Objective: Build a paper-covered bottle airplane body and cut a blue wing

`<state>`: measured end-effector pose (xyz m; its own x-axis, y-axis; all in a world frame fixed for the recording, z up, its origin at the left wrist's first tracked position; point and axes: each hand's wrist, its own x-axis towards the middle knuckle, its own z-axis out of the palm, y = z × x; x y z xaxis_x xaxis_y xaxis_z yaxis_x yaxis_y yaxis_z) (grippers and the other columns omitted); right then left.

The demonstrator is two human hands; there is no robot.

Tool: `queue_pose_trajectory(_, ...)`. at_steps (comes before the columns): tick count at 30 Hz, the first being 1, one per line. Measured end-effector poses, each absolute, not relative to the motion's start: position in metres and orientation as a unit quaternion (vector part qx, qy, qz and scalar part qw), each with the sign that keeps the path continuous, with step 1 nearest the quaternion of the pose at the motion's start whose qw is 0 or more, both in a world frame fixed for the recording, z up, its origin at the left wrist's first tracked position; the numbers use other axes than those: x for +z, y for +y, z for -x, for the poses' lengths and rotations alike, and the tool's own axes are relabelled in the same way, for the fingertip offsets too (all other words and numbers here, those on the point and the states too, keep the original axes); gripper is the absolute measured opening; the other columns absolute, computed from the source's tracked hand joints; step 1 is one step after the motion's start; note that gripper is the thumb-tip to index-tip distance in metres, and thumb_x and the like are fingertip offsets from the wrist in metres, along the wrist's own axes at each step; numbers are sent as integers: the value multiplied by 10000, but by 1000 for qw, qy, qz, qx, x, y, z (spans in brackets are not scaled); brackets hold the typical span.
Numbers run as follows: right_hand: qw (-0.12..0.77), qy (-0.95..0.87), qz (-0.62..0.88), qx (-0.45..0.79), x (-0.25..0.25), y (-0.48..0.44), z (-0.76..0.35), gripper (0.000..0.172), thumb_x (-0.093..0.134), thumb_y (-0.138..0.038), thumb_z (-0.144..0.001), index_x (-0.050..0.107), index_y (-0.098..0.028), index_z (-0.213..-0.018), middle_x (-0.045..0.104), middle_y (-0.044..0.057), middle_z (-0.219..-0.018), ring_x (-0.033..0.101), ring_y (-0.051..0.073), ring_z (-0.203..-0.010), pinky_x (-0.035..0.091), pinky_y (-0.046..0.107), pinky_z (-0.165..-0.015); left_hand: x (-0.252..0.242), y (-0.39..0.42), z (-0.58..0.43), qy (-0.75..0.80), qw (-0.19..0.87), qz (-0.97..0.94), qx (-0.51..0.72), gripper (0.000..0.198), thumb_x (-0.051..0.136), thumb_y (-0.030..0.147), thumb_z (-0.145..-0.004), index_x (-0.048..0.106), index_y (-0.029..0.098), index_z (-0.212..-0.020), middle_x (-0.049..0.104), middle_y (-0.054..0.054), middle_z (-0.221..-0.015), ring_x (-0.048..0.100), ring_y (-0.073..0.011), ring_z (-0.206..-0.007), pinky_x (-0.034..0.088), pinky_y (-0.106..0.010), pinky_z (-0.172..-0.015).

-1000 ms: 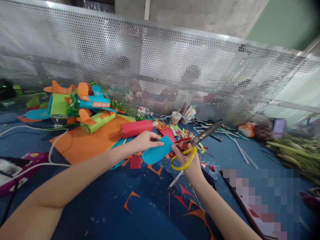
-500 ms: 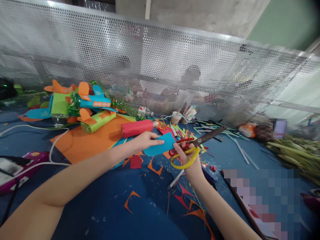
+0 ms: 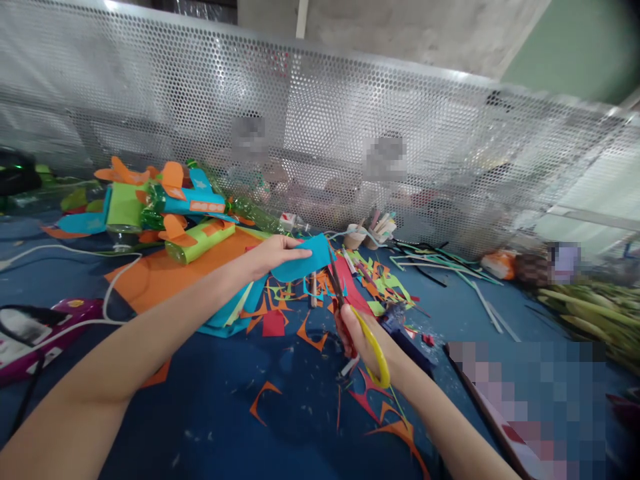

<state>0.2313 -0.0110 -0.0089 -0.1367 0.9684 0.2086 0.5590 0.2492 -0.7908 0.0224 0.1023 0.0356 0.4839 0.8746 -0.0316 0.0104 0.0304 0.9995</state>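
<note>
Head view: the left hand [image 3: 281, 256] pinches the blue paper [image 3: 299, 262] between thumb and fingers, above the littered table [image 3: 215, 407]. The right hand [image 3: 356, 333] holds the scissors [image 3: 336, 279] by their handles, blades at the paper's edge. A red square [image 3: 273, 323] lies nearer the viewer; a lime bottle [image 3: 203, 240] lies beyond the left forearm.

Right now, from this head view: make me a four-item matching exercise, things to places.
Things:
1. Blue paper piece
2. Scissors
3. Cups of sticks
4. Leafy bundle

Places:
A. In the right hand
B. Far right of the view
C. In the left hand
D. Near the perforated screen

Pairs: 1-C, 2-A, 3-D, 4-B.
</note>
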Motion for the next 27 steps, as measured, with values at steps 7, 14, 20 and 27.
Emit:
queue_pose_trajectory(7,256,-740,580,223,-1,-9,-230,457,277,-547,-872,382,-238,-552,488,0,-468,506,170,-475,395,291,-510,36,98,-22,363,566,-674,305,311,667,404,-709,696,148,-882,709,-89,-837,637,-157,-658,492,-285,-638)
queue_pose_trajectory(14,240,-753,584,187,-4,-9,-231,435,237,-567,-872,415,-240,-647,508,2,-521,529,186,-514,379,289,-522,31,100,-22,351,552,-696,296,343,655,439,-708,697,155,-896,706,-102,-876,647,-170,-695,493,-286,-647)
queue_pose_trajectory(20,255,-756,576,176,-7,-7,-233,402,289,-544,-873,495,-237,-714,522,-2,-515,533,183,-502,359,278,-493,32,100,-22,345,563,-690,296,333,664,428,-703,699,157,-893,708,-93,-866,645,-162,-685,495,-276,-645)
queue_pose_trajectory(27,268,-754,574,173,-9,-7,-233,406,305,-548,-866,525,-233,-736,538,8,-532,537,188,-515,356,276,-491,31,100,-23,338,578,-681,296,280,669,390,-712,704,163,-871,711,-83,-847,638,-144,-663,496,-270,-650)
